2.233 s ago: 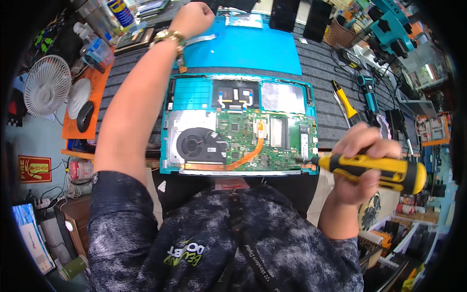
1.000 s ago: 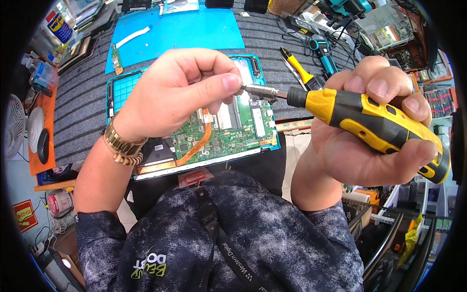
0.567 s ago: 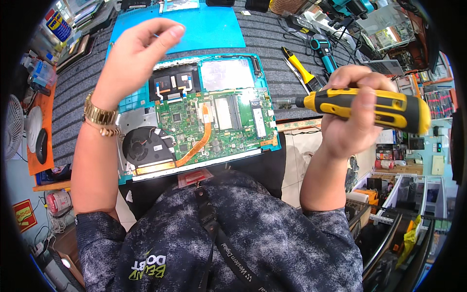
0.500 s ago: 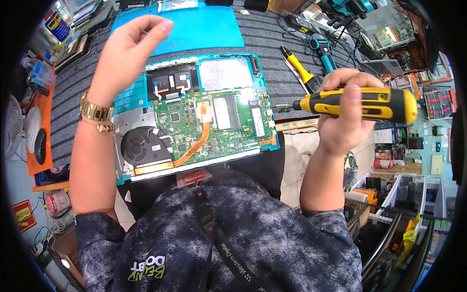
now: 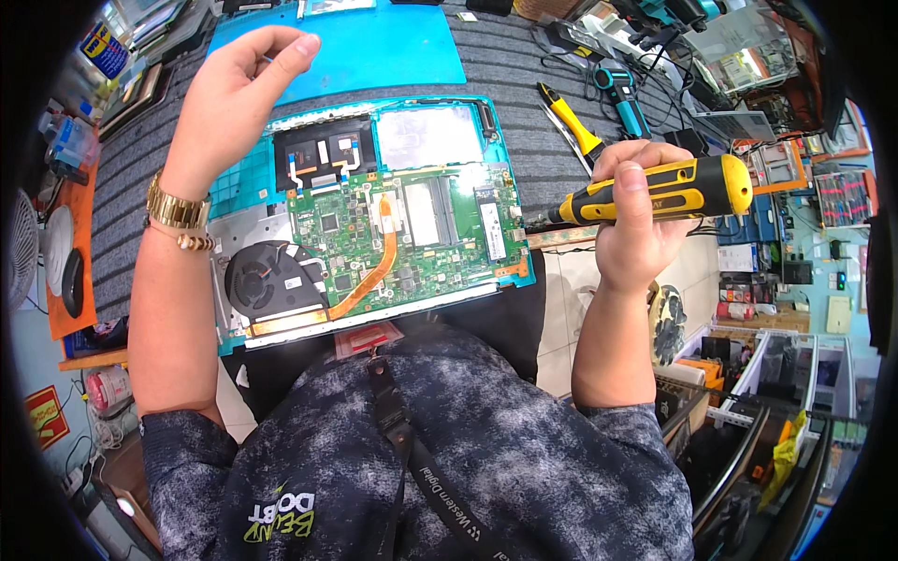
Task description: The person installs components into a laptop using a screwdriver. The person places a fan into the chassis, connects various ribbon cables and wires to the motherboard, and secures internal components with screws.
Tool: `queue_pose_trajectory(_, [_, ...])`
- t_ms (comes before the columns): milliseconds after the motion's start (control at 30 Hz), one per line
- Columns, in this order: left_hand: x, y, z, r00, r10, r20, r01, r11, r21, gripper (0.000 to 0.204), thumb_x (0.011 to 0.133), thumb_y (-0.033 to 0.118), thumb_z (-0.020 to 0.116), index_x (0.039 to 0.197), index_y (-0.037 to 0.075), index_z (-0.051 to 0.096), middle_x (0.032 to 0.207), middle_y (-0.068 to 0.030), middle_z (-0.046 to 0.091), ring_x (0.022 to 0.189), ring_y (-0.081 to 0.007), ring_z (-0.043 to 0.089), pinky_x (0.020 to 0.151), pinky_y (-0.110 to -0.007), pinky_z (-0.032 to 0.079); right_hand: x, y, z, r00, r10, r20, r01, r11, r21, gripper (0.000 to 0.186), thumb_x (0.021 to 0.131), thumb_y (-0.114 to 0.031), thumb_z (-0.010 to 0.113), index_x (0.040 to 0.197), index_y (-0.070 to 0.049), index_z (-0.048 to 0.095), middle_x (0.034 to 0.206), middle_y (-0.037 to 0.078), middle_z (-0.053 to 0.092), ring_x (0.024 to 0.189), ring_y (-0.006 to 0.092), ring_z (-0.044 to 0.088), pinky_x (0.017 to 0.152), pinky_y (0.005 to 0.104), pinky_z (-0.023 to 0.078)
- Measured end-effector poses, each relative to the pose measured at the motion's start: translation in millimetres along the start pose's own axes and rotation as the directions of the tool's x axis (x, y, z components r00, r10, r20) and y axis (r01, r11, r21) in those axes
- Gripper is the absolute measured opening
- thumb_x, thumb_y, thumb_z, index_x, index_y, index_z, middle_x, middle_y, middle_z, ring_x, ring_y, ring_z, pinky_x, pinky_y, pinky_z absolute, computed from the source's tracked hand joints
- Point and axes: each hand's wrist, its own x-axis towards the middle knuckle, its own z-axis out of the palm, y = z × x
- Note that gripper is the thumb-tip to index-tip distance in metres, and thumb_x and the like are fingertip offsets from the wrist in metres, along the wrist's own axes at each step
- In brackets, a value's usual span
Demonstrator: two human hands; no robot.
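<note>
An opened laptop base (image 5: 426, 138) lies before me, its insides facing up. It bares a green circuit board (image 5: 351, 215), a copper heat pipe (image 5: 376, 274) and a black fan (image 5: 271, 280). My right hand (image 5: 641, 210) is wrapped round a yellow and black electric screwdriver (image 5: 716, 187), held level, its bit end pointing left near the laptop's right edge. Above the laptop's far left part hangs my left hand (image 5: 238, 103), fingers curled and thumb against the forefinger. Whatever is pinched there, if anything, is too small or hidden to make out.
A blue mat (image 5: 393, 56) lies behind the laptop on the grey ribbed bench cover (image 5: 154, 210). To the right are a yellow-handled brush (image 5: 572, 122) and a teal and black tool (image 5: 622, 98) with cables. An orange board (image 5: 77, 290) stands at far left.
My right hand has brought the screwdriver leftward, so its bit end is closer to the laptop's right edge. My left hand stays curled, shifted only slightly left in the picture, as has the laptop.
</note>
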Motion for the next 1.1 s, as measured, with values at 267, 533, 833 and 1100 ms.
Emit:
queue_pose_trajectory(267, [-1.0, 1.1, 6.5, 0.997, 0.056, -0.062, -0.058, 0.997, -0.046, 0.047, 0.113, 0.045, 0.072, 0.127, 0.001, 0.080, 0.098, 0.0018, 0.073, 0.088, -0.0053, 0.060, 0.075, -0.026, 0.048, -7.7, 5.6, 5.0, 0.999, 0.037, 0.012, -0.038, 0.997, 0.067, 0.029, 0.097, -0.001, 0.081, 0.113, -0.004, 0.058, 0.098, 0.011, 0.070, 0.084, 0.0135, 0.063, 0.078, 0.0301, 0.053])
queue_pose_trajectory(533, [4.0, -2.7, -7.0, 0.989, 0.068, -0.135, -0.071, 0.997, -0.025, 0.050, 0.111, 0.046, 0.075, 0.124, -0.002, 0.080, 0.098, -0.0002, 0.077, 0.087, -0.0047, 0.064, 0.076, -0.024, 0.050, -8.7, 7.4, 6.2, 0.998, 0.031, 0.051, -0.034, 0.998, 0.046, 0.032, 0.097, 0.005, 0.080, 0.116, -0.005, 0.056, 0.099, 0.010, 0.069, 0.083, 0.0114, 0.061, 0.075, 0.0287, 0.053])
queue_pose_trajectory(833, [58.0, -46.5, -53.2, 0.989, 0.088, -0.120, -0.031, 0.912, 0.409, 0.035, 0.107, 0.035, 0.078, 0.122, 0.004, 0.084, 0.107, -0.0111, 0.085, 0.101, -0.0201, 0.079, 0.092, -0.035, 0.060, -15.2, 4.3, 3.1, 0.996, 0.077, 0.045, -0.076, 0.996, -0.041, 0.024, 0.100, -0.003, 0.069, 0.117, -0.005, 0.051, 0.096, 0.014, 0.064, 0.085, 0.0184, 0.058, 0.081, 0.0345, 0.048])
queue_pose_trajectory(1100, [122.9, -96.0, -26.6, 0.984, -0.089, -0.153, 0.161, 0.813, 0.560, 0.029, 0.097, 0.026, 0.083, 0.123, 0.015, 0.088, 0.119, -0.0173, 0.084, 0.114, -0.0361, 0.080, 0.106, -0.048, 0.062, -13.2, 13.0, -1.2, 0.997, 0.008, 0.079, -0.007, 1.000, -0.009, 0.031, 0.097, 0.000, 0.073, 0.116, -0.005, 0.049, 0.096, 0.013, 0.062, 0.082, 0.0161, 0.055, 0.078, 0.0313, 0.047])
